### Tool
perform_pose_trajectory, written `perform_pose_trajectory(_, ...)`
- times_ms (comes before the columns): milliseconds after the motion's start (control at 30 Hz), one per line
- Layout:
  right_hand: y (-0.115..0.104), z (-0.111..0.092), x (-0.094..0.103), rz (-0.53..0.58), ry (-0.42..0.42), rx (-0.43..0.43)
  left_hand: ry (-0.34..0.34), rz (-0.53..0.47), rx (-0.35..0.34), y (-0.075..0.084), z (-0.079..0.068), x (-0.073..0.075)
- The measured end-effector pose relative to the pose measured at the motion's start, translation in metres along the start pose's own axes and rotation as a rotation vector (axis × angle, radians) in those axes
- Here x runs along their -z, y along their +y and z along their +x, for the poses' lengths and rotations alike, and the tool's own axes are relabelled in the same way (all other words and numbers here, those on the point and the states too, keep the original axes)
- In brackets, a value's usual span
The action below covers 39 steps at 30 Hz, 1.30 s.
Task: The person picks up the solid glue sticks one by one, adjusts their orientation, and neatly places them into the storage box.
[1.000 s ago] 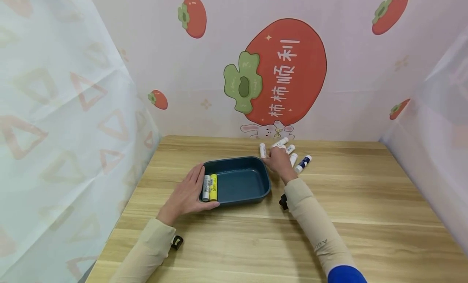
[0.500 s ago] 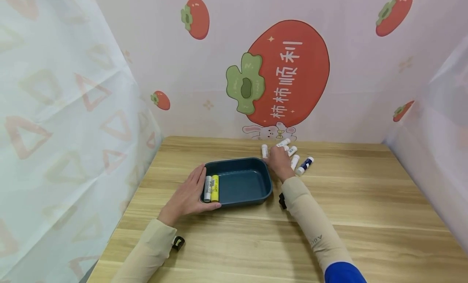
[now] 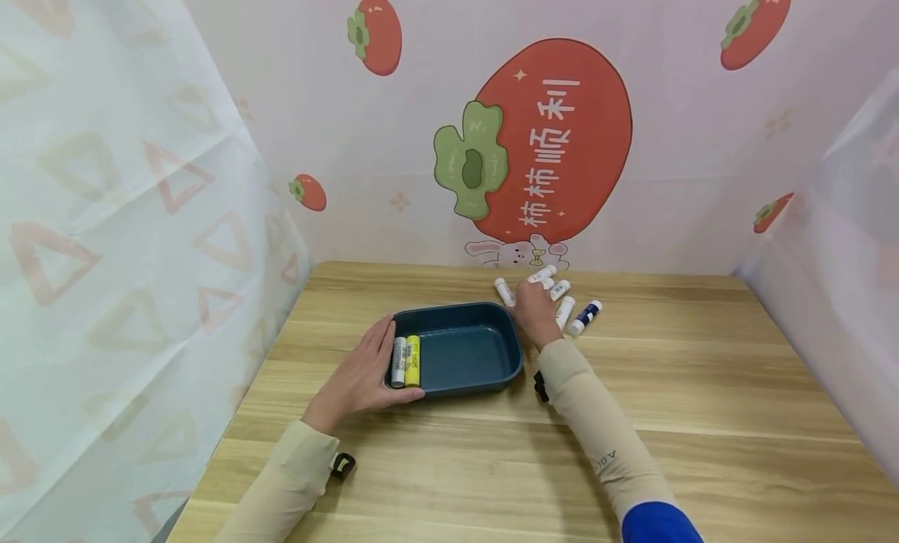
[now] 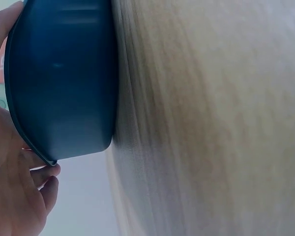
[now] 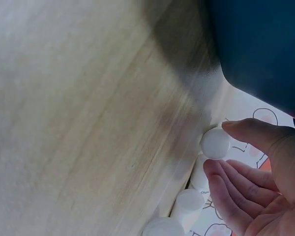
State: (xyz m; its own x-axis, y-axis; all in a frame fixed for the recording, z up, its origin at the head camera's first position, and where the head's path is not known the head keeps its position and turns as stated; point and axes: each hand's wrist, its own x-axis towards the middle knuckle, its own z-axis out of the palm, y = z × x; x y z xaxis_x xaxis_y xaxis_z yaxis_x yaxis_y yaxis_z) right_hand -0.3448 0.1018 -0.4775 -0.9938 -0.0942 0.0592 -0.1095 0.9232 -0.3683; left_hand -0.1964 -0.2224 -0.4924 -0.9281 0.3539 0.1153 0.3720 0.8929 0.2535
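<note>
My left hand [image 3: 357, 370] holds the left end of a dark blue rectangular tray [image 3: 463, 385], thumb along the near wall and fingers round the far corner. Inside, against that end, a grey glue stick [image 3: 398, 362] and a yellow glue stick [image 3: 413, 362] lie side by side. Just past the tray's right end, my right hand [image 3: 537, 313] pinches a white glue stick [image 3: 503, 291]; in the right wrist view its round white end [image 5: 216, 143] sits between thumb and fingers. The left wrist view shows the tray's outer wall [image 4: 64, 83] resting on the table, fingers at its rim.
Several white glue sticks [image 3: 559, 289] lie loosely beyond and beside my right hand, partly hidden by it. A navy-and-white glue stick [image 3: 586, 317] lies to their right. A patterned backdrop [image 3: 393, 137] rises at the back edge of the wooden table [image 3: 435, 465].
The white glue stick at my right fingertips has turned, its far end swinging left. My right hand has barely shifted; the left hand and tray have stayed in place.
</note>
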Motion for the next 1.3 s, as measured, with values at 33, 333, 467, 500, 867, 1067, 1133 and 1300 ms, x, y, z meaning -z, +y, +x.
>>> perform_pose_trajectory(33,0.000,-0.001,0.000,-0.004,-0.003,-0.004,-0.003,-0.004,0.001,0.000,0.000,0.000)
perform_pose_trajectory(333,0.000,-0.007,0.002,-0.003,-0.020,-0.009,-0.014,-0.022,0.007,0.002,-0.001,0.002)
perform_pose_trajectory(467,0.000,-0.008,0.002,0.001,-0.040,-0.001,-0.016,-0.024,0.010,0.002,-0.001,0.003)
perform_pose_trajectory(500,0.001,-0.008,0.002,0.003,-0.043,-0.003,-0.015,-0.024,0.010,0.001,-0.001,0.004)
perform_pose_trajectory(867,0.004,-0.009,-0.001,0.048,-0.100,-0.033,-0.026,-0.026,0.008,0.001,-0.001,0.002)
perform_pose_trajectory(1067,0.009,-0.012,0.003,0.070,-0.062,0.009,-0.033,-0.028,0.014,0.000,-0.001,0.003)
perform_pose_trajectory(1133,0.009,-0.012,0.005,0.062,-0.044,0.029,-0.033,-0.027,0.015,0.000,-0.001,0.002)
perform_pose_trajectory(1300,0.008,-0.012,0.014,0.069,-0.015,0.054,-0.036,-0.030,0.013,0.000,0.000,0.002)
